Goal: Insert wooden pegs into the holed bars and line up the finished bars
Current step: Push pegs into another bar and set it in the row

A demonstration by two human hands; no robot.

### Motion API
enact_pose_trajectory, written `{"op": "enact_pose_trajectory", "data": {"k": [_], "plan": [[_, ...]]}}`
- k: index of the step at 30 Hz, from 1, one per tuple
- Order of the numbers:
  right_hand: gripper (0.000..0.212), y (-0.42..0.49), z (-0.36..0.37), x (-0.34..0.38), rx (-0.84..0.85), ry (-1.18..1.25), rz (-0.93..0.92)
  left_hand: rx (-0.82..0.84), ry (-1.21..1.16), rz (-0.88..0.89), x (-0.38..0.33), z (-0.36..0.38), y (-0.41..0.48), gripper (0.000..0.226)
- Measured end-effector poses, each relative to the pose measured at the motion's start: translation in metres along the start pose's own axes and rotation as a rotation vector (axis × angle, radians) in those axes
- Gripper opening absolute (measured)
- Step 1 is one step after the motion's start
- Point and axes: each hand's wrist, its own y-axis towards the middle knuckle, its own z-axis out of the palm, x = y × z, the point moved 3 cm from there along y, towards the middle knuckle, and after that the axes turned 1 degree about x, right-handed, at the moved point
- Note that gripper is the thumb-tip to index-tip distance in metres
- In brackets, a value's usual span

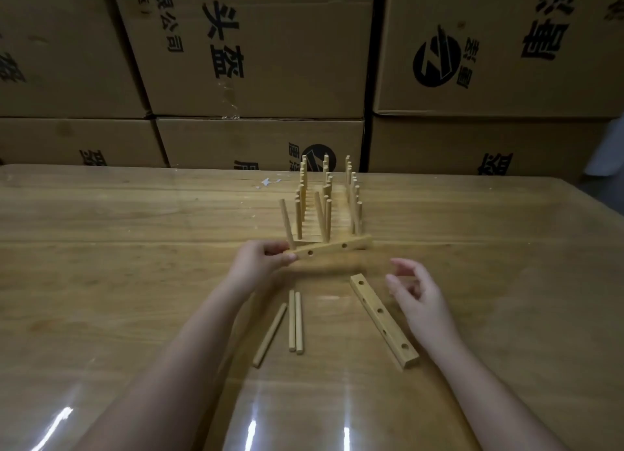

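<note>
My left hand [261, 260] grips the left end of a holed wooden bar [332, 248], lifted slightly and slanting up to the right. Two pegs stand in that bar, one at its left end [287, 226] and one near its middle [320, 219]; two holes on its side show. Just behind it stands a row of finished bars with upright pegs [332, 197]. My right hand [417, 293] hovers open and empty to the right. An empty holed bar [383, 319] lies diagonally under it. Three loose pegs [292, 322] lie in front of me.
The wooden table [135, 248] has a glossy clear cover. Stacked cardboard boxes [256, 52] with printed characters form a wall along its far edge. A white scuff [268, 182] marks the table near the back.
</note>
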Motion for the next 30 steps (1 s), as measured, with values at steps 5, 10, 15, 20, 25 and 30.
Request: {"op": "enact_pose_trajectory", "data": {"k": [5,10,15,20,25,30], "plan": [[0.01,0.001,0.005,-0.002,0.127,-0.138,0.021,-0.089,0.13,0.014,0.014,0.01,0.026,0.036],[0.011,-0.001,0.007,-0.005,0.21,-0.239,-0.022,-0.094,0.239,0.058,0.023,0.02,0.041,0.033],[0.022,-0.002,0.011,-0.006,0.3,-0.396,-0.05,-0.149,0.268,0.062,0.03,0.023,0.047,0.033],[0.026,-0.002,0.01,-0.003,0.316,-0.409,-0.036,-0.163,0.349,0.094,0.032,0.028,0.052,0.033],[0.026,-0.001,0.01,-0.003,0.324,-0.414,-0.034,-0.16,0.402,0.11,0.033,0.029,0.055,0.032],[0.025,-0.001,0.01,-0.003,0.32,-0.413,-0.039,-0.158,0.424,0.131,0.032,0.031,0.052,0.032]]}}
